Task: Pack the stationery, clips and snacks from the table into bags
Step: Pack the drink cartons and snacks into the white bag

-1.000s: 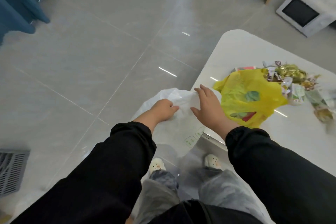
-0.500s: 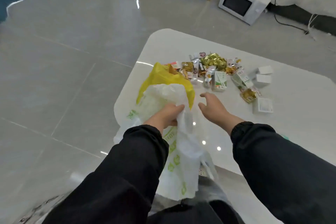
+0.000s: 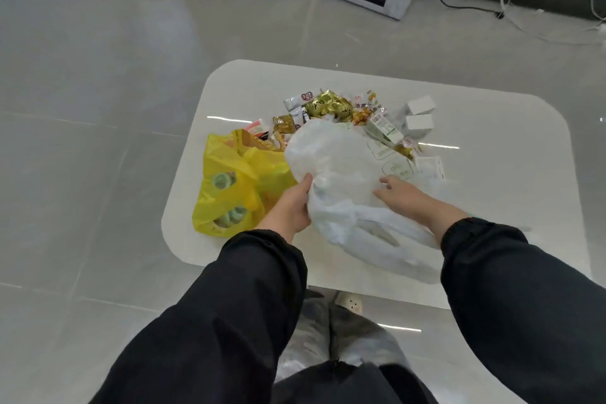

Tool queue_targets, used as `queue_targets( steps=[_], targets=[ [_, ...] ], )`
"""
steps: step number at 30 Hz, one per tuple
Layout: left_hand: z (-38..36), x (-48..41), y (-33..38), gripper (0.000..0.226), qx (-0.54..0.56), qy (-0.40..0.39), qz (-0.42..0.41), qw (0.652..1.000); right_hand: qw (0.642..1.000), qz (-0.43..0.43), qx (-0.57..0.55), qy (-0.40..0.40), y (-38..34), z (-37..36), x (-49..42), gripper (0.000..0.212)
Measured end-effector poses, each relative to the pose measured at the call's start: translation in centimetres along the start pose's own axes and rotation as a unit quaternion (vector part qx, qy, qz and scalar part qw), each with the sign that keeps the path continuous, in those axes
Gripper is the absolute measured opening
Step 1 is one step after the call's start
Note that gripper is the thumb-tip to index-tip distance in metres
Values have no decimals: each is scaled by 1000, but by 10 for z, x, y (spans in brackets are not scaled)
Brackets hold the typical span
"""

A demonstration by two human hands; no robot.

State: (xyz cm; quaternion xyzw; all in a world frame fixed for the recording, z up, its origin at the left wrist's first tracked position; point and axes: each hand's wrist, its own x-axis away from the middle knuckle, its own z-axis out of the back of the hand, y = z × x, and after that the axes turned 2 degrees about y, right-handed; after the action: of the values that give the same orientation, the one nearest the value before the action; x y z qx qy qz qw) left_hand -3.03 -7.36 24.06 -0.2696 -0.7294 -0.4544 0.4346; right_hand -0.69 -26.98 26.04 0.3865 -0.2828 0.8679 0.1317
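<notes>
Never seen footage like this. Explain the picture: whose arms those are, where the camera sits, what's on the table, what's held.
No machine here: a person wears a camera on the head, looking down at their own black-sleeved arms. The left hand grips a white bag lying on the white table; the right hand rests on it, fingers straight. Beside it lies a yellow bag with pale green rings showing through. Behind are loose snack packets and small white boxes.

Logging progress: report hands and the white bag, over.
Left hand grips white bag at its bunched edge. Right hand open, resting on the bag. Snacks loose on table behind; yellow bag beside it.
</notes>
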Motion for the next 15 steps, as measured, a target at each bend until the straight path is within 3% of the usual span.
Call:
queue_targets(
  steps=[3,6,8,11,13,15],
  targets=[
    [32,-20,11,46,7,57,-7,998,998,32,27,42,-16,-5,-8,58],
    [42,-29,22,44,-90,119,-63,987,994,75,11,75,-27,-13,-16,57],
    [42,-37,26,61,-227,178,-164,943,993,80,-51,71,-28,-18,-22,54],
    [28,-42,18,66,-412,169,-279,851,987,79,-109,91,-22,-23,-30,51],
    [16,-47,2,67,-486,132,-292,813,981,86,-113,135,-12,-21,-36,50],
    [7,-56,-15,68,-523,89,-268,804,973,105,-79,188,0,-14,-43,54]
  ],
)
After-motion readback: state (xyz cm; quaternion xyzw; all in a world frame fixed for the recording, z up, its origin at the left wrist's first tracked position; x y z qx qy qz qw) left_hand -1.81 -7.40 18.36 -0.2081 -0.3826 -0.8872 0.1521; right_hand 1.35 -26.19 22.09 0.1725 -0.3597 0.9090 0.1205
